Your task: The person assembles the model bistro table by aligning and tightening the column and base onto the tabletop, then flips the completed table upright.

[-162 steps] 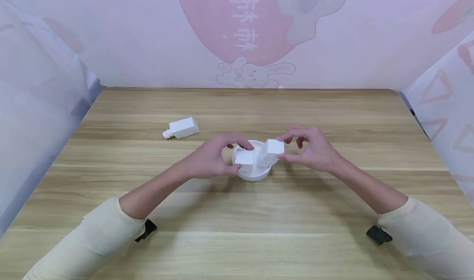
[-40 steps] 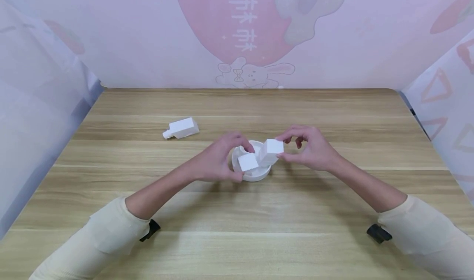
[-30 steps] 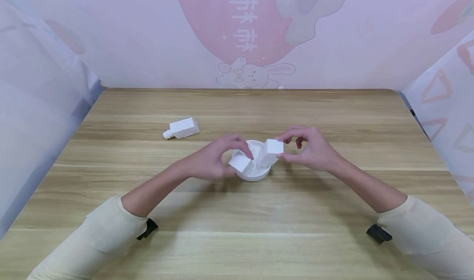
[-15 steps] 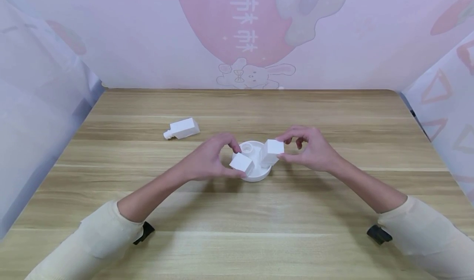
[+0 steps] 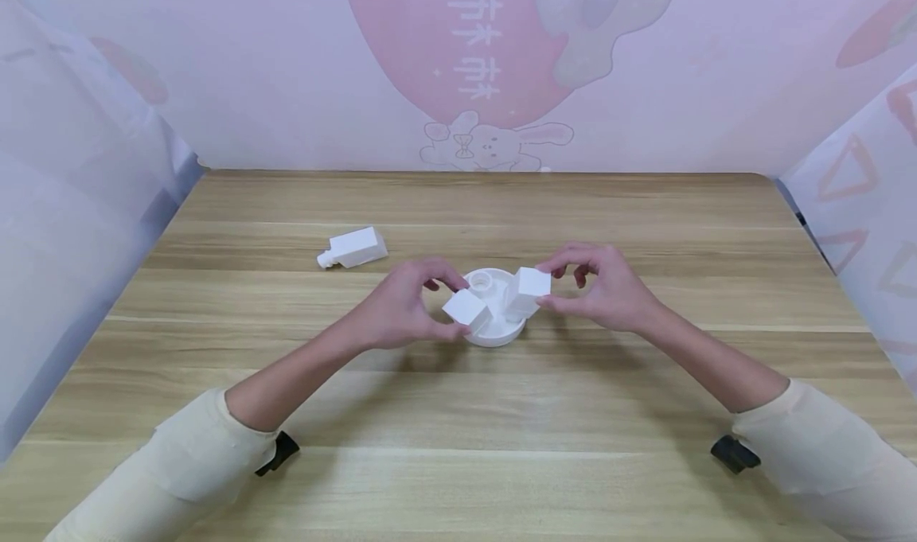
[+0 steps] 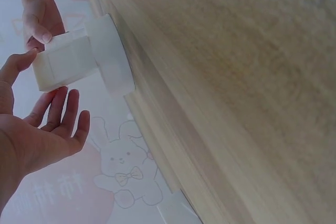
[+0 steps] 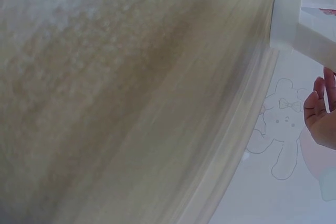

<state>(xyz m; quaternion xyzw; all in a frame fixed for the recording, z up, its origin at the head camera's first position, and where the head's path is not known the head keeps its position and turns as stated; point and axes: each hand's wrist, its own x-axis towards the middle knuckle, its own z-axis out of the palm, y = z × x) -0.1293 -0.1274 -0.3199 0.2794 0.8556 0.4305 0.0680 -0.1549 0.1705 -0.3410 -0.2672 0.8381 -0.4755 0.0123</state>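
Note:
In the head view, my left hand (image 5: 411, 307) pinches a white square bottle (image 5: 466, 308) between thumb and fingers, over the left side of a round white dish (image 5: 497, 337). My right hand (image 5: 598, 291) pinches a second white square bottle (image 5: 530, 283) by its upper end, at the dish's right side. Both bodies point upward, tilted; their lower ends are hidden. A ring-shaped white socket (image 5: 480, 282) shows in the dish behind the left bottle. The left wrist view shows the dish (image 6: 112, 56) side-on. In the right wrist view, the right hand's own grip is out of frame.
A third white square bottle (image 5: 354, 247) lies on its side at the back left of the wooden table (image 5: 458, 430), neck to the left. A printed curtain (image 5: 286, 72) stands behind the table's far edge, with more sheeting at both sides.
My left hand has turned its bottle and shifted it slightly left from over the dish's middle, so the ring-shaped socket behind now shows. My right hand and its bottle have stayed almost still.

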